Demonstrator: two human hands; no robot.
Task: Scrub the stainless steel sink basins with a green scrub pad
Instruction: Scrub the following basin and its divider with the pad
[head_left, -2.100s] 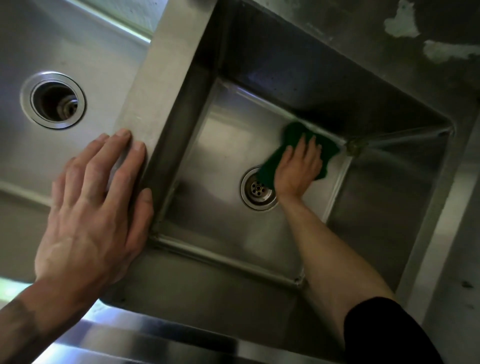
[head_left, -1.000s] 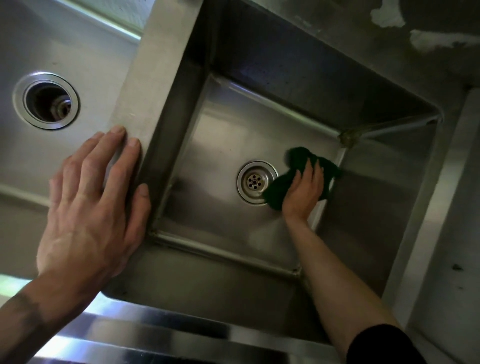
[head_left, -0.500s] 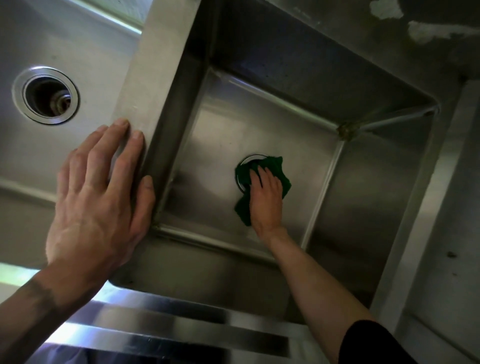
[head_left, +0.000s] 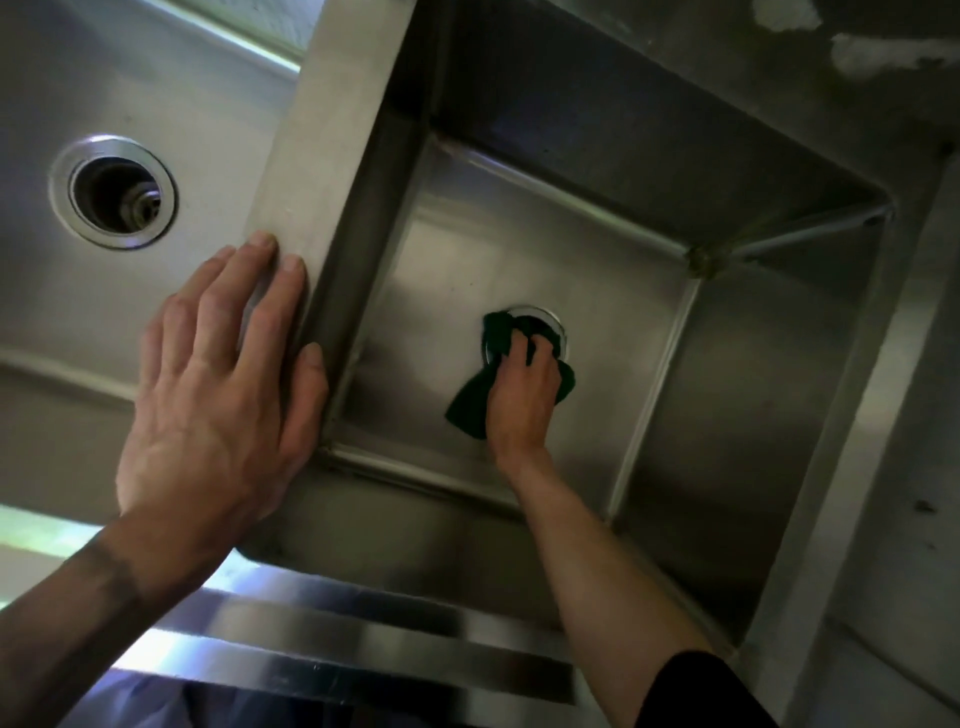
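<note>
The right steel basin (head_left: 478, 244) is deep and square. My right hand (head_left: 522, 395) reaches down to its floor and holds the green scrub pad (head_left: 466, 411) with curled fingers, pushing it onto the drain (head_left: 551, 315), which is mostly covered. My left hand (head_left: 218, 395) rests flat with straight fingers on the divider (head_left: 322, 130) between the two basins. The left basin (head_left: 62, 322) lies beside it, with its open drain hole (head_left: 117, 192) in view.
A shiny steel front edge (head_left: 363, 649) runs along the bottom. The far rim and wall at the top right show pale patches (head_left: 878, 57). A flat grey surface (head_left: 914, 467) borders the right basin on the right.
My right hand moved the pad from the basin's far right corner to the drain. Its fingers have gone from flat to curled on the pad. My left hand has stayed on the divider.
</note>
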